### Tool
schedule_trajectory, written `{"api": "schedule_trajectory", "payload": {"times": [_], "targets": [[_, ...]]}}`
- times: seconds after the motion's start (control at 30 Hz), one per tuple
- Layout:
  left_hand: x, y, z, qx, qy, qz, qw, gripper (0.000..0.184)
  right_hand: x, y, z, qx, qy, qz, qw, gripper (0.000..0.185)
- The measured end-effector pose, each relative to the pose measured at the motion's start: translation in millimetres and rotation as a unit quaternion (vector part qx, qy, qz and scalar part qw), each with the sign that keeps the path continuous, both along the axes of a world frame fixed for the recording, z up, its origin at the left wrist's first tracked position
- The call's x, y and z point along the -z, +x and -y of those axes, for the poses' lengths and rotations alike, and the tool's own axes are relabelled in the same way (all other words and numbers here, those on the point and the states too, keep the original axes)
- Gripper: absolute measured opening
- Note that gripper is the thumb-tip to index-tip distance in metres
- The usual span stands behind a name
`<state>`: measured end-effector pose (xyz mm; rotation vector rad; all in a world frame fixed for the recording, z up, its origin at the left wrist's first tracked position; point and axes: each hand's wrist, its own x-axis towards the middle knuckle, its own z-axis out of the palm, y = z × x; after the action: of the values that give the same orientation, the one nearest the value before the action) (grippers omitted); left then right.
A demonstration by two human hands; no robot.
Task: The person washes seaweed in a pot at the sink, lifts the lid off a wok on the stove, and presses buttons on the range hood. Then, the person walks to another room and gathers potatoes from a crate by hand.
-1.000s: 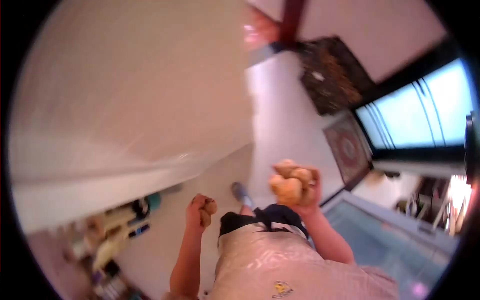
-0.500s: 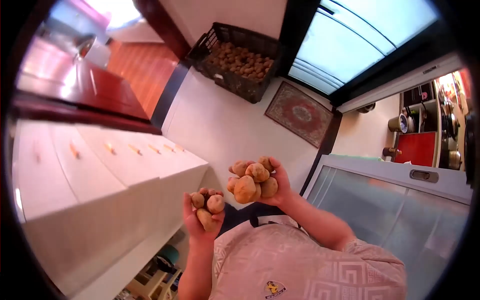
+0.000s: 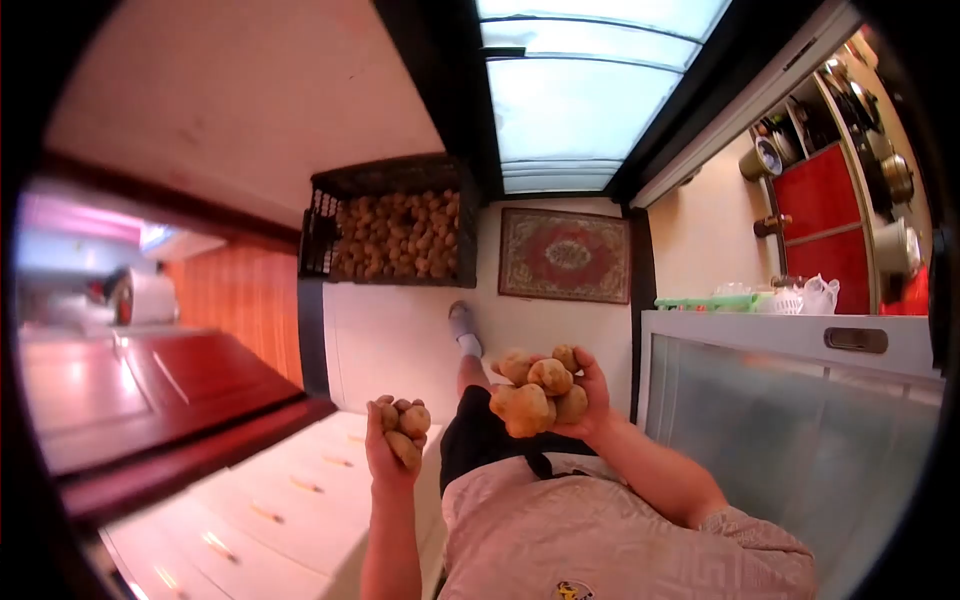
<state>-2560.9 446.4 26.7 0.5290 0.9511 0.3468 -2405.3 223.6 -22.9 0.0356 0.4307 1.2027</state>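
Several small potatoes (image 3: pixel 404 449) rest in my left hand (image 3: pixel 385 455), its fingers curled round them. My right hand (image 3: pixel 592 405) cradles a pile of larger potatoes (image 3: pixel 523 410), heaped against the palm and fingers; parts of the fingers are hidden behind them. Both hands are held up in front of my body, apart from each other. Ahead on the floor, beyond the hands, stands a dark plastic crate (image 3: pixel 318 240) with many more potatoes (image 3: pixel 400 232) in it.
A red patterned mat (image 3: pixel 565 255) lies right of the crate, before a glazed door (image 3: pixel 590 110). White drawers (image 3: pixel 270 510) and a dark red door (image 3: pixel 190 390) stand at left. At right are a frosted sliding panel (image 3: pixel 780 430) and red kitchen cabinets (image 3: pixel 822 200).
My view has turned left and I have stepped nearer the crate; a foot now shows on the floor. Both hands still hold their potatoes.
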Motion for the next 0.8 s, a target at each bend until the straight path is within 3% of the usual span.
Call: {"api": "schedule_trajectory", "payload": {"times": [0.13, 0.17, 0.23, 0.27, 0.3, 0.37, 0.5, 0.57, 0.6, 0.67, 0.73, 0.8], "targets": [[66.1, 80.9, -96.6, 0.16, 0.025, -0.086, 0.983, 0.033, 10.2, 34.8, -28.2, 0.067, -0.061, 0.005, 0.996, 0.075], [113.2, 83.8, -132.5, 0.222, 0.006, -0.027, 0.975, 0.035, 14.3, 37.5, -34.5, 0.078, -0.073, -0.006, 0.994, 0.075], [125.9, 127.3, -164.2, 0.276, 0.035, -0.128, 0.952, 0.035, 22.0, 46.5, -52.4, 0.112, -0.102, 0.081, 0.985, 0.071], [143.6, 145.9, -172.7, 0.263, 0.135, -0.186, 0.937, 0.033, 25.9, 55.0, -63.6, 0.128, -0.113, 0.143, 0.975, 0.068], [160.7, 162.7, -188.8, 0.269, 0.133, -0.191, 0.935, 0.033, 29.9, 63.7, -74.7, 0.147, -0.127, 0.2, 0.96, 0.066], [191.9, 189.1, -219.9, 0.309, 0.195, -0.265, 0.892, 0.031, 42.7, 67.2, -91.8, 0.17, -0.115, 0.129, 0.97, 0.064], [244.3, 235.8, -258.2, 0.266, 0.236, -0.281, 0.891, 0.028, 63.2, 84.2, -122.5, 0.183, -0.109, 0.082, 0.974, 0.063], [276.7, 254.1, -272.5, 0.312, 0.266, -0.38, 0.829, 0.038, 78.7, 92.5, -133.6, 0.181, -0.103, 0.081, 0.975, 0.063], [298.1, 260.7, -280.2, 0.311, 0.262, -0.382, 0.83, 0.038, 85.7, 96.0, -135.5, 0.176, -0.082, 0.074, 0.978, 0.062], [343.9, 271.6, -293.4, 0.432, 0.352, -0.35, 0.753, 0.051, 96.3, 102.7, -138.5, 0.161, -0.076, 0.057, 0.982, 0.062], [353.5, 308.3, -289.0, 0.561, 0.419, -0.284, 0.655, 0.054, 101.2, 116.4, -144.8, 0.146, -0.057, 0.064, 0.986, 0.062], [401.5, 330.7, -290.6, 0.588, 0.449, -0.31, 0.597, 0.051, 102.1, 127.0, -158.1, 0.146, -0.041, 0.093, 0.984, 0.064]]}}
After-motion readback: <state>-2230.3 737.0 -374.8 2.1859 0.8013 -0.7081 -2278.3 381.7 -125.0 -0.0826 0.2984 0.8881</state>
